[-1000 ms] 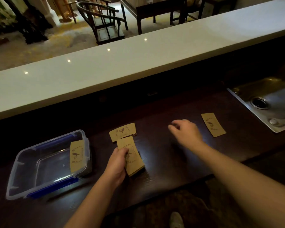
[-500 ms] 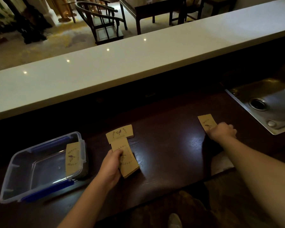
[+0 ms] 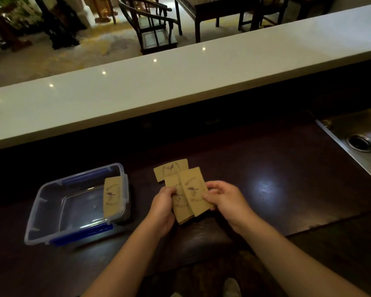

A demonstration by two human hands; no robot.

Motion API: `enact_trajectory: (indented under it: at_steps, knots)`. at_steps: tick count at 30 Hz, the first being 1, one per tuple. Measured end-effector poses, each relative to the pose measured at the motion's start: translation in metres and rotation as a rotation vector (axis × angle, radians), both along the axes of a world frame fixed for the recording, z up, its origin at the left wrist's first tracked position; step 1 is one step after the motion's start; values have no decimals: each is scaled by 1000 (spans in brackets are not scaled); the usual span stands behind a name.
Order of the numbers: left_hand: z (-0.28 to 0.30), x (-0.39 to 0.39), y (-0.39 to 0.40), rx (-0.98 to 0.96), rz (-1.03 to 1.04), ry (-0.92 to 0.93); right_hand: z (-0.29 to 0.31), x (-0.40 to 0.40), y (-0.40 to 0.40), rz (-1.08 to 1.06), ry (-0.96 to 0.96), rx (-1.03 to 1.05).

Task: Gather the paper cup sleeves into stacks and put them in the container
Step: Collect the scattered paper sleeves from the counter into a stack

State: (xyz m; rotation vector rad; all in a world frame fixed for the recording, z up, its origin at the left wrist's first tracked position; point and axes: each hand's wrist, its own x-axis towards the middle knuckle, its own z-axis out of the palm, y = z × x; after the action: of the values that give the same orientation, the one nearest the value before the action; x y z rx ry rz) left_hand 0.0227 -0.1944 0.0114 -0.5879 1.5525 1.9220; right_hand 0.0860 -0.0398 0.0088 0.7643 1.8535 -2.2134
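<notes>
A small stack of brown paper cup sleeves [image 3: 180, 207] rests on the dark counter, gripped at its left side by my left hand [image 3: 162, 205]. My right hand [image 3: 223, 199] holds another brown sleeve [image 3: 194, 191] by its right edge, laid partly over that stack. One more sleeve [image 3: 170, 171] lies flat on the counter just behind them. A clear plastic container with blue clips [image 3: 51, 213] sits to the left. A sleeve [image 3: 113, 197] leans against the container's right inner wall.
A steel sink [image 3: 360, 136] is set into the counter at the far right. A raised white bar top [image 3: 180, 82] runs along the back. The dark counter's front edge [image 3: 330, 224] steps down near my right forearm. Chairs and tables stand beyond the bar.
My right hand picked up the lone sleeve from the right side of the counter and carried it left onto the stack under my left hand.
</notes>
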Motion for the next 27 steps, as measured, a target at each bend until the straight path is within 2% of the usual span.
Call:
enact_trajectory:
  at_steps: [3, 5, 7, 8, 12, 15, 18, 22, 24, 26, 27]
  knots:
    - [-1, 0, -3, 42, 4, 7, -4, 2, -30, 14, -21, 167]
    - [-1, 2, -5, 52, -20, 21, -4, 2, -41, 31, -17, 387]
    - [-2, 5, -5, -10, -49, 68, -2, 2, -46, 72, -11, 583]
    - [-3, 5, -6, -53, -67, 101, -1, 1, -47, 94, -15, 614]
    - [-3, 6, -13, -143, -167, 165, 3, -4, -44, 187, -66, 476]
    - [0, 6, -16, -96, -213, 152, 5, -10, -38, 167, -27, 220]
    - [1, 6, -14, -60, -243, 154, 5, -13, -34, 187, 44, 67]
    - [1, 6, -18, 42, -382, 106, -1, -15, -29, 188, 49, -23]
    - [2, 6, -20, 73, -462, 72, -2, -19, -27, 163, 13, 15]
    - [2, 4, -19, -57, -529, 115, -5, -21, -25, 154, -19, 71]
    - [2, 2, -18, -197, -567, 171, -7, -22, -25, 136, -35, 83]
